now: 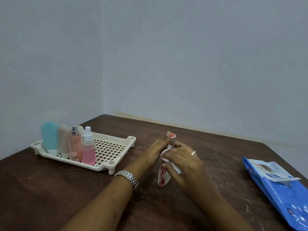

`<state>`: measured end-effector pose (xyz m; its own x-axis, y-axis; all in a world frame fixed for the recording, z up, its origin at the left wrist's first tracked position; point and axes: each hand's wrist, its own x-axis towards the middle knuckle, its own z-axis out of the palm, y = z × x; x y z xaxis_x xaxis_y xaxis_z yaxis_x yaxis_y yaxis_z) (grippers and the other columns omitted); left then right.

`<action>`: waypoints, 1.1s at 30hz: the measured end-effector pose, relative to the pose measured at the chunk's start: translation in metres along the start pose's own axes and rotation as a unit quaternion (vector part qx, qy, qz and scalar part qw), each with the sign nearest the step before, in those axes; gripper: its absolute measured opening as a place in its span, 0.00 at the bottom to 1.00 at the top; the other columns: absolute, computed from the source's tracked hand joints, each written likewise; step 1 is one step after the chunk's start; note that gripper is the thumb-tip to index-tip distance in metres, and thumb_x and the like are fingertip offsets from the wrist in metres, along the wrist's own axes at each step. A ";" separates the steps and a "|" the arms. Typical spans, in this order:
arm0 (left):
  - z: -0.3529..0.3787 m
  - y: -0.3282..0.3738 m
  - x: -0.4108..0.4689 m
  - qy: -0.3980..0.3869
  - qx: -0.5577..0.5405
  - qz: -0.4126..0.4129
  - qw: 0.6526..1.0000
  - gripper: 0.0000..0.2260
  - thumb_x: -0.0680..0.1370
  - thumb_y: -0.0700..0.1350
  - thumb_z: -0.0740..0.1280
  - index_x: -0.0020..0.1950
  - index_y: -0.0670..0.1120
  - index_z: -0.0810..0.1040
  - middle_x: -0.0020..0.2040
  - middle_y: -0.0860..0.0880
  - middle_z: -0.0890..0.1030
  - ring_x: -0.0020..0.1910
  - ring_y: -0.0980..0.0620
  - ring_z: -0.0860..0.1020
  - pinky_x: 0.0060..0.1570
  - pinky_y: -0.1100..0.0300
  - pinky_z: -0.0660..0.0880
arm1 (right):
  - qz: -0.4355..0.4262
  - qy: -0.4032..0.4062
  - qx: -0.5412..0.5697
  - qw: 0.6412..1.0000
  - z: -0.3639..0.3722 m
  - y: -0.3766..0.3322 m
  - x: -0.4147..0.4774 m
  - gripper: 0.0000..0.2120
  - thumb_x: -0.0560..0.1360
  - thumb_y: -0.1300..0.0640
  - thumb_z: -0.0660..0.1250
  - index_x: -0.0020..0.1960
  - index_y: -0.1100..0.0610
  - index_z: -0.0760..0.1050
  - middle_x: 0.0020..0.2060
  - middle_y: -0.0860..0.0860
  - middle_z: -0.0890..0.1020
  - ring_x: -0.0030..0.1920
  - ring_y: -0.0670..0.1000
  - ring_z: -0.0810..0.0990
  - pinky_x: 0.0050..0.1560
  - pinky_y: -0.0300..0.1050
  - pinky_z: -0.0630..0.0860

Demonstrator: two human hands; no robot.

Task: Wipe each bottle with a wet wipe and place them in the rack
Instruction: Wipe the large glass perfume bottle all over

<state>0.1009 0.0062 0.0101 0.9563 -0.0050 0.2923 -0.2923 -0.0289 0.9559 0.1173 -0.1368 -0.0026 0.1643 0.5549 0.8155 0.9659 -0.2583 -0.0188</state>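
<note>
1. Red-and-white bottle standing upright on table, between both hands, right of rack.
2. Left hand clasped around bottle's upper part, thumb at the red cap.
3. Right hand pressing white wipe against bottle's right side, fingers closed on wipe.
4. Four bottles upright at rack's left end.
5. Blue wipe pack lying near right.

Light: dim, even, bluish cast
Shadows: faint, soft
Glare: none seen
Focus: slightly soft throughout
Edges: bent by wide-angle lens
</note>
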 end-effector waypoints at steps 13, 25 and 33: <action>-0.002 -0.007 0.002 -0.012 -0.026 0.011 1.000 0.40 0.64 0.76 0.62 0.55 0.43 0.82 0.54 0.42 0.82 0.53 0.46 0.80 0.54 0.55 0.76 | 0.058 0.059 0.103 0.991 -0.001 0.015 -0.005 0.09 0.72 0.54 0.67 0.50 0.52 0.81 0.49 0.40 0.81 0.53 0.37 0.77 0.55 0.32 0.72; -0.002 -0.013 0.002 -0.029 -0.017 0.007 0.999 0.42 0.62 0.77 0.63 0.68 0.54 0.72 0.65 0.49 0.77 0.65 0.51 0.76 0.67 0.51 0.70 | 0.249 0.044 0.220 0.942 0.008 0.018 -0.003 0.20 0.70 0.42 0.70 0.60 0.45 0.74 0.53 0.44 0.80 0.52 0.42 0.79 0.49 0.38 0.78; 0.000 -0.016 0.007 -0.047 0.006 0.022 0.999 0.40 0.67 0.72 0.65 0.75 0.58 0.62 0.73 0.43 0.68 0.71 0.48 0.69 0.71 0.44 0.64 | 0.195 -0.011 0.204 0.959 0.005 0.010 0.000 0.36 0.62 0.36 0.72 0.66 0.40 0.62 0.56 0.33 0.74 0.57 0.33 0.74 0.53 0.26 0.71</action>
<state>0.1124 0.0069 -0.0027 0.9387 -0.1003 0.3299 -0.3349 -0.0376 0.9415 0.1283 -0.1359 -0.0060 0.5283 0.4972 0.6882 0.8279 -0.1218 -0.5475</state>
